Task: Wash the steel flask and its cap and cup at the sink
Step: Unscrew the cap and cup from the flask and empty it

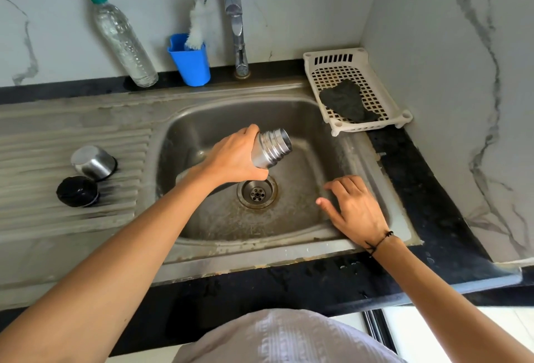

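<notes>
1. The steel flask point(270, 147) was held over the sink point(291, 111) basin, tilted, with its open threaded mouth pointed up and to the right, above the drain point(256, 193).
2. The flask was gripped around its upper body by the left hand point(235, 157), fingers and thumb curled round it.
3. The right hand point(354, 208) was held low inside the basin near its right wall, fingers loosely spread and nothing held; whether it touched the steel could not be told.
4. The steel cup point(93, 162) was set mouth down on the ribbed draining board point(43, 166), left of the basin.
5. The black cap point(77, 191) was placed just in front of the cup, close beside it.
6. Behind the sink, a clear plastic bottle point(122, 42) was leaned against the wall, and a bottle brush point(199, 23) was stood in a blue holder point(190, 66) beside the tap point(237, 24).
7. A dark scrub pad point(345, 99) was laid in a white basket point(332, 58) at the right corner.
</notes>
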Demonstrator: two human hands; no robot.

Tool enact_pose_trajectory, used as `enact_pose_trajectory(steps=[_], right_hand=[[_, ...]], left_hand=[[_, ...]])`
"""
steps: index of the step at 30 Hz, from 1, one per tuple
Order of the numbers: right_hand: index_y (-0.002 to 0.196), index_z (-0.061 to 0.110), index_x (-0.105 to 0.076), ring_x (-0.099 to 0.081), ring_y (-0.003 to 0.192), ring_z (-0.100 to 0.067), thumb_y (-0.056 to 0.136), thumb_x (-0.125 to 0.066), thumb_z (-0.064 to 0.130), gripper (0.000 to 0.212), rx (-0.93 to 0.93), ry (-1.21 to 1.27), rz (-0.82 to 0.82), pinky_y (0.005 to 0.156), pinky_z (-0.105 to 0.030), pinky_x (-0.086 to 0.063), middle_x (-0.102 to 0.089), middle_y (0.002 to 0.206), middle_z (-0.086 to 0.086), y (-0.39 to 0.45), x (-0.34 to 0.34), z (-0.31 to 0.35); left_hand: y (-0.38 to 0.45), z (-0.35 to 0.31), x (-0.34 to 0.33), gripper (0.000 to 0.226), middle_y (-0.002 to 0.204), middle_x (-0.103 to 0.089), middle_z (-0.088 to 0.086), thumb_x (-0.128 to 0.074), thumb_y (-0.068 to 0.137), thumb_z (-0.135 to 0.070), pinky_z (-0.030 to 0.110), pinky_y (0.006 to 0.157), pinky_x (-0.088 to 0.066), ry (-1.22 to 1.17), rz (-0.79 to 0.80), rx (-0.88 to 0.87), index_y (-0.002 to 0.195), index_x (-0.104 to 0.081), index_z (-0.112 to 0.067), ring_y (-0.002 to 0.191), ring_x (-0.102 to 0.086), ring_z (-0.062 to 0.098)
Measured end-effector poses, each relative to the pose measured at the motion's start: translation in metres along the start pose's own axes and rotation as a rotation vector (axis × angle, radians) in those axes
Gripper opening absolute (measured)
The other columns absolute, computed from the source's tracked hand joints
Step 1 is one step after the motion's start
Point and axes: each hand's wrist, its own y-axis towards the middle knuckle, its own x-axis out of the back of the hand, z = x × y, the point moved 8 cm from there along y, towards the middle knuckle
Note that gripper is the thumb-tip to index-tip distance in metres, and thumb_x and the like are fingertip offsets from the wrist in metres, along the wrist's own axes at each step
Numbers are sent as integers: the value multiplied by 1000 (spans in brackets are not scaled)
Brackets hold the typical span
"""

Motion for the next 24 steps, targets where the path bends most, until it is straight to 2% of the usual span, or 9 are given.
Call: enact_pose_trajectory(steps=[11,18,24], right_hand=[[96,7,-65,-57,96,-30,95,-22,58,67,-5,6,-9,77,-38,-52,-66,91,-8,0,1,-1],[97,7,-65,-57,96,-29,95,-21,59,68,4,-1,-16,78,-37,-51,-65,91,-7,0,1,-1],[97,8,-65,-57,97,-29,95,-24,59,66,-8,-2,-23,77,-36,-51,-65,91,-7,0,3,-1]], left_hand=[[5,-7,-7,62,99,-53,3,-77,64,-35,32,64,-48,65,43,-61,111,-43,-12,81,-56,21],[8,-5,-12,64,99,-53,3,-76,64,-37,40,70,-53,110,74,-84,112,-42,-11,81,-56,21],[11,-5,-15,65,96,-53,2,-76,62,-39,42,69,-54,139,87,-101,111,-42,-12,79,-55,21]])
